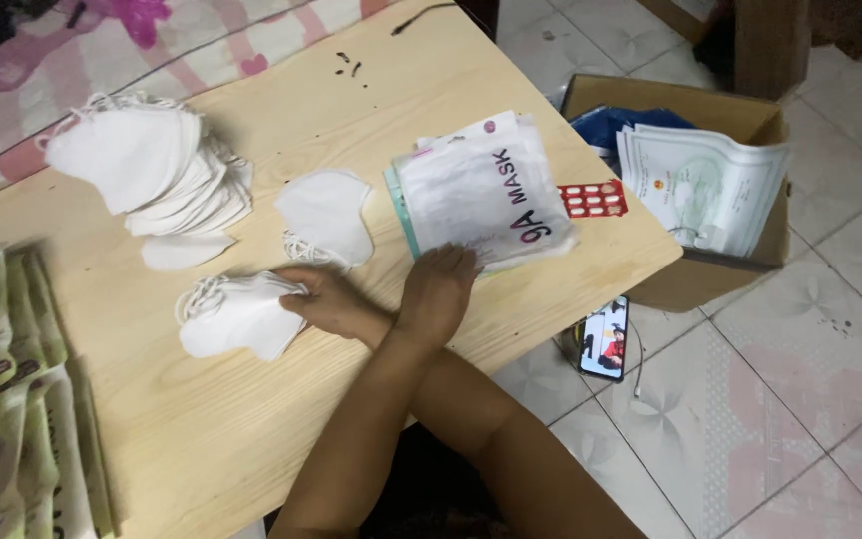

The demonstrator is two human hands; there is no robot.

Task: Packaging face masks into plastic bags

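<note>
Head view, wooden table [251, 419] seen from above, arms crossed over its near edge.

- Far left edge: overlapping row of flat printed packets [12, 399], green and cream, with red lettering on the nearest. Count unclear, as they run out of frame.
- Far left of table: tall pile of white masks [152, 165], fanned, ear loops showing at the top. Too many to count. One loose mask [187, 250] lies just beside its near side.
- Near left: right hand [326, 299], reaching across under the other arm, fingers closed around the small bundle of masks [236, 314], which rests on the table. Several masks, loops gathered at the left end.
- Centre: single white mask [326, 215] lying flat, loop at its near edge, just beyond the right hand.
- Right of centre: left hand [441, 284] lying flat, fingers spread and gripping nothing, on the near edge of the stack of clear packets [481, 195]. These are rectangular and whitish with black and pink print. At least three layers.
- Table's right edge: one red blister pack [593, 199], touching the stack.
- Floor, right: open cardboard box [770, 240] holding a sheaf of pale printed packets [700, 185] over something blue [601, 125].
- Floor, near the box: one phone [606, 339], screen lit, cable attached.
</note>
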